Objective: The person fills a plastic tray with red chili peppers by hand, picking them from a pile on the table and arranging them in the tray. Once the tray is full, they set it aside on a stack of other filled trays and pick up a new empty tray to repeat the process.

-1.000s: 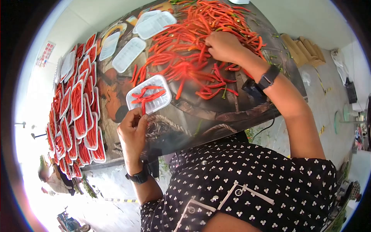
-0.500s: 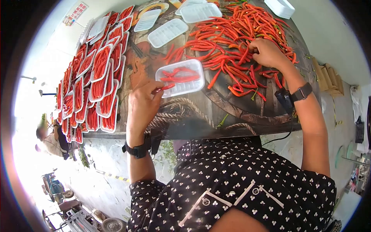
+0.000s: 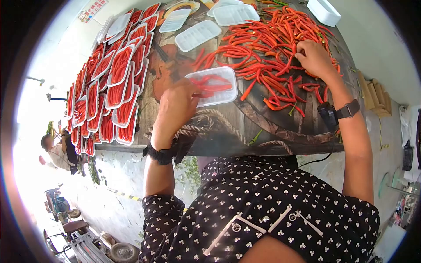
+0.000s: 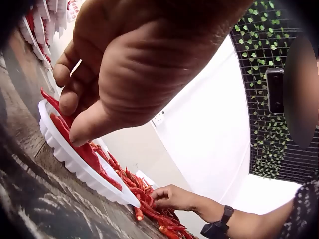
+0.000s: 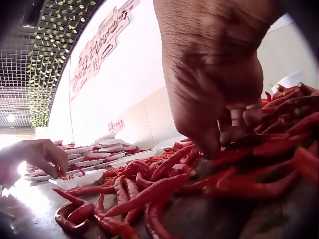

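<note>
Over the left end of a white tray (image 3: 231,96) is my left hand (image 3: 177,105). In the left wrist view its thumb and fingers pinch a red pepper (image 4: 49,98) at the rim of the tray (image 4: 65,157), which holds a few more peppers (image 4: 89,157). My right hand (image 3: 316,59) is at the loose pepper pile (image 3: 263,39), fingers pointing down. In the right wrist view the right hand (image 5: 214,74) has its fingertips on a red pepper (image 5: 239,152) among others; the exact grip is partly hidden.
Filled trays (image 3: 118,70) stand stacked on the table's left. Empty trays (image 3: 197,35) lie behind the working tray, and a stack of white trays (image 3: 324,12) is at the back right. A black device (image 3: 326,115) hangs by the right wrist.
The head view has shifted. My left hand has moved from the tray's near edge to over its left end. My right hand has stayed at the pile, its fingers shifting slightly.
</note>
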`<action>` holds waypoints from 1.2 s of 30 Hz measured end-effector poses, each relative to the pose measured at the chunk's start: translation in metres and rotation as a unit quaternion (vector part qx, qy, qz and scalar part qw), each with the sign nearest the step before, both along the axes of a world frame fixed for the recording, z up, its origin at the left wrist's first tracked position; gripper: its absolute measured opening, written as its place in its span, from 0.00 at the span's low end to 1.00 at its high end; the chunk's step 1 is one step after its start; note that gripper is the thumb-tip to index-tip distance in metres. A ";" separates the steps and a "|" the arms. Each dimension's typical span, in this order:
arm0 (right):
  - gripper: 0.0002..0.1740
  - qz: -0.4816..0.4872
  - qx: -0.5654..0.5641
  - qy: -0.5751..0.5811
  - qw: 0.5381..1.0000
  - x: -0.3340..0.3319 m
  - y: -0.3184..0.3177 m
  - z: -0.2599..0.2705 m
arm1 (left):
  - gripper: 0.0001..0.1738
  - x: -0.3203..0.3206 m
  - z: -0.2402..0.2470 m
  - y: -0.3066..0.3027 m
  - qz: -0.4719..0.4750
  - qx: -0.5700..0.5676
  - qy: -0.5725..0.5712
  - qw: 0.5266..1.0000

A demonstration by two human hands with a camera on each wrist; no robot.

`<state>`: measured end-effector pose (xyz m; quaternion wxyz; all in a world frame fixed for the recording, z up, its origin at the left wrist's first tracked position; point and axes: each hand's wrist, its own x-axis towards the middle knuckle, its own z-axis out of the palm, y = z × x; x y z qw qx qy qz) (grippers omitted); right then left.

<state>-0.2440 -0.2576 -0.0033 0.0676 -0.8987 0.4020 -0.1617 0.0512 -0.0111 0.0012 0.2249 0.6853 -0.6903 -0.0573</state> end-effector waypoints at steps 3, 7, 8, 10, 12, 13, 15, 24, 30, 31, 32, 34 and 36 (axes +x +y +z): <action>0.08 -0.040 0.026 -0.017 0.999 0.001 0.001 0.013 | 0.09 0.001 -0.004 -0.002 0.003 -0.005 -0.017 1.000; 0.08 -0.010 0.012 -0.091 0.996 0.006 0.008 0.016 | 0.08 0.000 -0.003 -0.004 -0.007 -0.011 -0.020 1.000; 0.09 0.010 -0.012 -0.107 0.994 0.009 0.014 0.019 | 0.08 -0.001 -0.003 -0.004 -0.001 -0.004 -0.025 1.000; 0.09 0.029 -0.035 -0.124 0.991 0.016 0.023 0.023 | 0.07 -0.003 -0.003 -0.004 0.004 0.004 -0.029 1.000; 0.09 0.060 -0.056 -0.145 0.986 0.023 0.029 0.026 | 0.06 -0.003 -0.005 -0.004 0.004 -0.010 -0.040 0.999; 0.09 0.060 -0.056 -0.145 0.986 0.026 0.033 0.028 | 0.06 -0.003 -0.004 -0.004 0.004 -0.010 -0.041 0.999; 0.10 0.093 -0.053 -0.135 0.985 0.032 0.043 0.032 | 0.05 -0.002 -0.003 -0.002 0.001 0.021 -0.061 0.998; 0.07 0.222 -0.009 -0.120 0.968 0.063 0.080 0.023 | 0.06 -0.002 -0.002 -0.003 -0.015 0.027 -0.045 0.999; 0.06 0.239 -0.006 -0.112 0.964 0.067 0.081 0.015 | 0.07 0.006 -0.001 -0.005 -0.029 0.075 -0.080 0.994; 0.06 0.240 -0.006 -0.112 0.964 0.068 0.082 0.014 | 0.07 0.007 -0.001 -0.006 -0.029 0.075 -0.080 0.994; 0.05 0.255 -0.013 -0.119 0.960 0.070 0.084 0.014 | 0.07 0.008 -0.001 -0.008 -0.025 0.085 -0.085 0.992; 0.05 0.268 -0.020 -0.126 0.955 0.073 0.089 0.012 | 0.07 0.007 -0.001 -0.010 -0.023 0.095 -0.091 0.991; 0.04 0.282 0.018 -0.125 0.951 0.077 0.094 0.008 | 0.07 0.005 0.001 -0.011 -0.024 0.090 -0.086 0.992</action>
